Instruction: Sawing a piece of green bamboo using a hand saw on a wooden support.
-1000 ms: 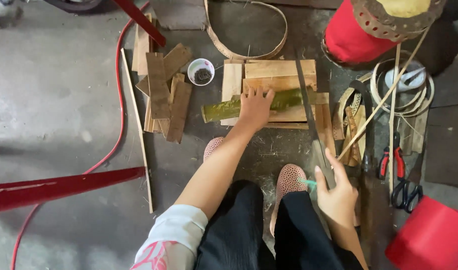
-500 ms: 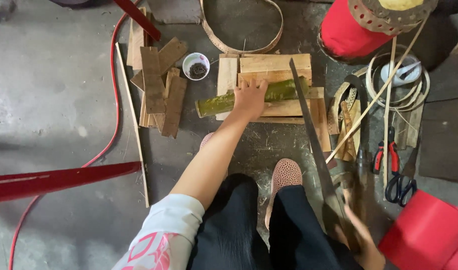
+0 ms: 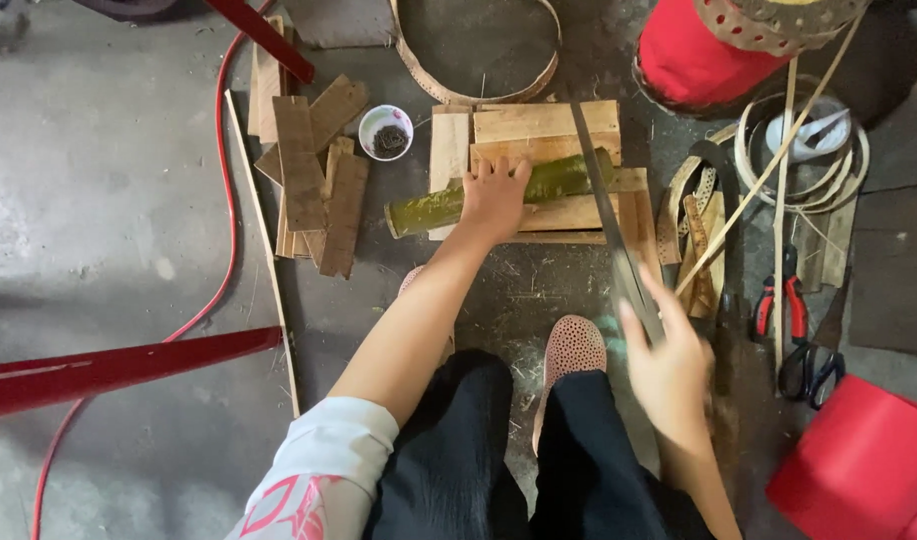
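A green bamboo tube [image 3: 429, 207] lies across a low wooden board block [image 3: 539, 125] on the floor. My left hand [image 3: 494, 192] presses down on the middle of the tube, fingers spread over it. My right hand [image 3: 664, 345] grips the handle of a long hand saw [image 3: 601, 200], and its blade runs up across the right part of the bamboo and the boards. The right hand is blurred.
Loose wooden slats [image 3: 314, 165] and a small white cup [image 3: 386, 130] of dark bits lie left of the block. A bamboo hoop [image 3: 476, 95] lies behind it. Red-handled pliers [image 3: 779, 300], scissors [image 3: 809, 370], bamboo strips [image 3: 769, 180] and red containers [image 3: 864, 465] sit at the right.
My right hand with the saw has moved forward and up, bringing the blade across the bamboo. My left hand stays on the tube.
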